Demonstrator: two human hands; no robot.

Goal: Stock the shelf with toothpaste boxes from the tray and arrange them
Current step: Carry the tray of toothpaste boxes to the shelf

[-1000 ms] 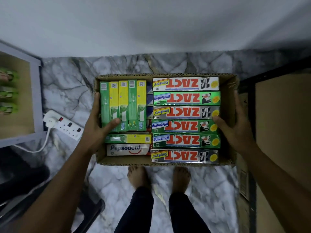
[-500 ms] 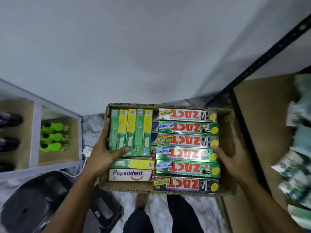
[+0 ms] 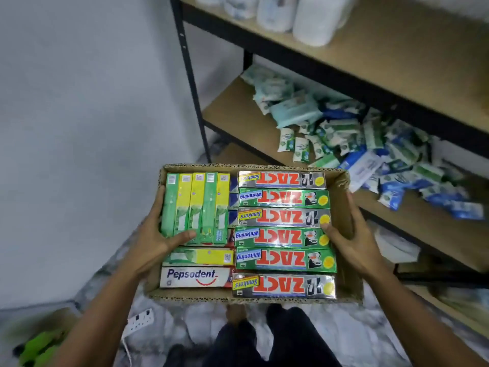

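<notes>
I am holding the cardboard tray (image 3: 344,205) up in front of me, both hands clasping it, one on each short side. My left hand (image 3: 154,238) is gripping the left wall, fingers running along the outside of it. The thumb is reaching inside and lying across the lower ends of the green and yellow boxes (image 3: 195,202), which are packed side by side right against that grip. Just nearer me than that thumb, one more green and yellow box (image 3: 201,256) is lying crosswise, and the Pepsodent box (image 3: 195,276) is lying beside it, close to my left wrist.

My right hand (image 3: 356,242) is gripping the right wall in the same way, its thumb tip touching the end of one of the Zact boxes (image 3: 283,237). Six of these are lying flat in a column between my two grips, filling the side toward my right palm.

The shelf (image 3: 238,117) is standing beyond and outward of my right hand. A loose heap of sachets (image 3: 370,144) is lying on its middle board just past my right fingers, and white jars (image 3: 317,17) are sitting on the board above. Below my left forearm a white power strip (image 3: 139,317) is lying on the marble floor (image 3: 344,335)
</notes>
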